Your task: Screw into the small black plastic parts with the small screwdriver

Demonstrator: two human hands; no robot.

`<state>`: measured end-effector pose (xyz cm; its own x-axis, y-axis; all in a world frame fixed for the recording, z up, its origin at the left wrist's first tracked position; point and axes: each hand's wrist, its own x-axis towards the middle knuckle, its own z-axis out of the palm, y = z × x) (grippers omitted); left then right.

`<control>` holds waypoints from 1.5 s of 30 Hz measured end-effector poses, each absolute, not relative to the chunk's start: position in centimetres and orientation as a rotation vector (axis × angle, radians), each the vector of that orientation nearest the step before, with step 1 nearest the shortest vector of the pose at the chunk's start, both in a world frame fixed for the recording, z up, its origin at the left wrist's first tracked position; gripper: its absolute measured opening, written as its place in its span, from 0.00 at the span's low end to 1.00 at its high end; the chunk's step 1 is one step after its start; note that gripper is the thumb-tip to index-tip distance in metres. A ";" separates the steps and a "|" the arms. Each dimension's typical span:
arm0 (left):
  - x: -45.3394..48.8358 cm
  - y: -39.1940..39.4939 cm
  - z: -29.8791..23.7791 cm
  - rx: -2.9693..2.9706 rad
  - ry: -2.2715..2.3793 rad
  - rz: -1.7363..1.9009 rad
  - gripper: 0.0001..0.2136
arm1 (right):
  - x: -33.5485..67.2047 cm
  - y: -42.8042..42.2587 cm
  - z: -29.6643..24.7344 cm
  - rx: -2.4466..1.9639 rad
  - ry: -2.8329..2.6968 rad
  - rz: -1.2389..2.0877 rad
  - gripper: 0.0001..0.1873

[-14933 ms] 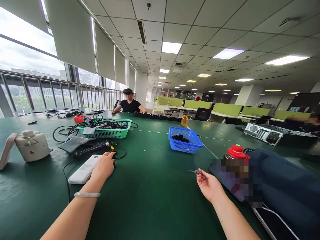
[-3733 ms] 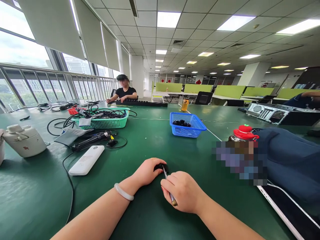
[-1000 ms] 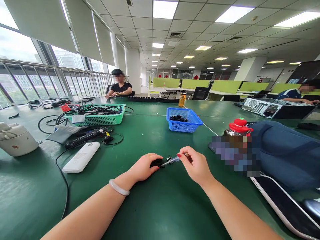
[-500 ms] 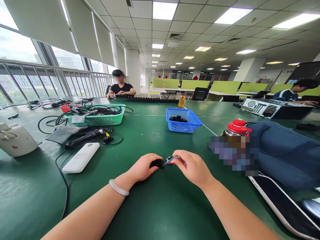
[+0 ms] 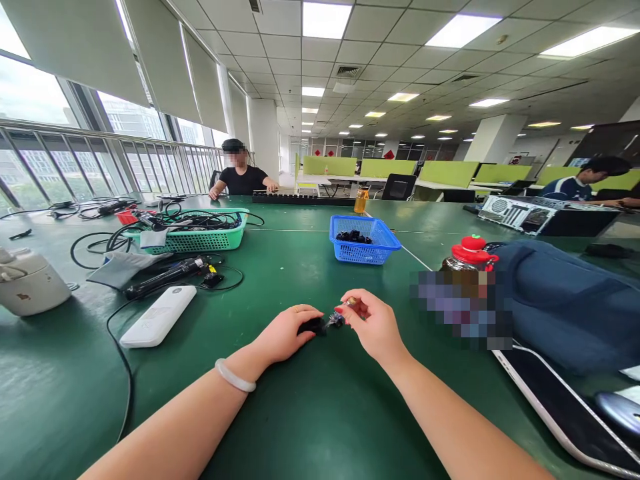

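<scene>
My left hand (image 5: 287, 333), with a pale bangle at the wrist, is closed around a small black object (image 5: 314, 326) held low over the green table. A small dark and silvery piece (image 5: 335, 320) sits at the right end of that object, apparently joined to it. My right hand (image 5: 370, 323) is raised beside it, thumb and forefinger pinched together just above the piece. Something small and shiny seems to show between those fingertips, too small to name.
Ahead is a blue basket (image 5: 366, 255) with small black parts inside. On the left are a green basket (image 5: 205, 239) of cables and a white power bank (image 5: 159, 316). A red-lidded bottle (image 5: 471, 252), blue bag (image 5: 565, 307) and tablet (image 5: 565, 407) lie right. Two people sit farther off.
My right hand has turned and lifted slightly, its fingers now pinched above the small piece. My left hand keeps its hold on the black object. The person opposite has moved their arms apart.
</scene>
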<state>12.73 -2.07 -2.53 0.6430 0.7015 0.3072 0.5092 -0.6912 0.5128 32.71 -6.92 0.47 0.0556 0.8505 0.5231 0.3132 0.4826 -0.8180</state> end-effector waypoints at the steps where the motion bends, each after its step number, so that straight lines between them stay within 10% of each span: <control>1: 12.7 -2.1 -2.4 2.492 0.958 0.708 0.19 | 32.6 -6.8 0.4 -1.066 -1.501 0.534 0.10; 19: 12.8 -2.4 -2.0 2.588 0.913 0.779 0.17 | 33.1 -8.6 1.0 -0.816 -1.836 0.034 0.11; 35: 12.8 -2.7 -2.0 2.620 0.902 0.841 0.20 | 32.7 -8.1 0.2 -0.957 -1.701 0.223 0.03; 45: 12.5 -2.1 -2.4 2.648 1.536 0.879 0.17 | 35.2 -7.2 0.6 -1.153 -1.403 -0.104 0.08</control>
<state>12.53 -2.13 -2.35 0.3829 0.7895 0.4796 0.8135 -0.5342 0.2300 35.21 -7.18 0.62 0.2547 0.5535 0.7929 0.6646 0.4954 -0.5593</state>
